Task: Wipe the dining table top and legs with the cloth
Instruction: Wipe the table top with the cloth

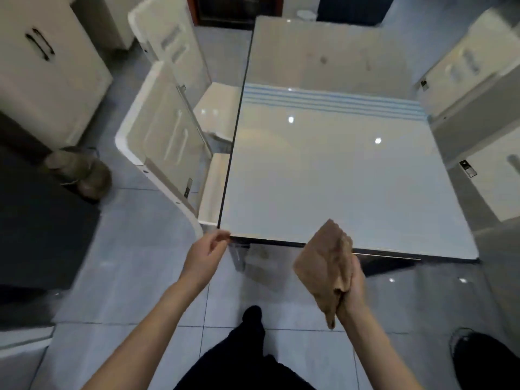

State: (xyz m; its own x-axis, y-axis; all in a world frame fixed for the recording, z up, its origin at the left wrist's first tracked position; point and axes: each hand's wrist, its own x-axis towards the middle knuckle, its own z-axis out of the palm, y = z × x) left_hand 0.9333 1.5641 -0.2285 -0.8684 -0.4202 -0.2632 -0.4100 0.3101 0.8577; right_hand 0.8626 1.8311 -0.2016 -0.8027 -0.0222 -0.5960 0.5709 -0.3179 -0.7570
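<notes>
A glossy pale dining table top (337,175) with a dark edge fills the middle of the view. One table leg (239,256) shows under the near left corner. My right hand (353,288) grips a brown cloth (323,263) just in front of the near edge, the cloth hanging partly over it. My left hand (206,256) hovers by the near left corner with loosely curled fingers, holding nothing.
Two white chairs (166,142) are tucked against the table's left side and more white chairs (478,108) stand on the right. A white cabinet (47,68) stands far left, with a brown bag (78,170) on the tiled floor (135,263). My dark-trousered legs (250,361) are below.
</notes>
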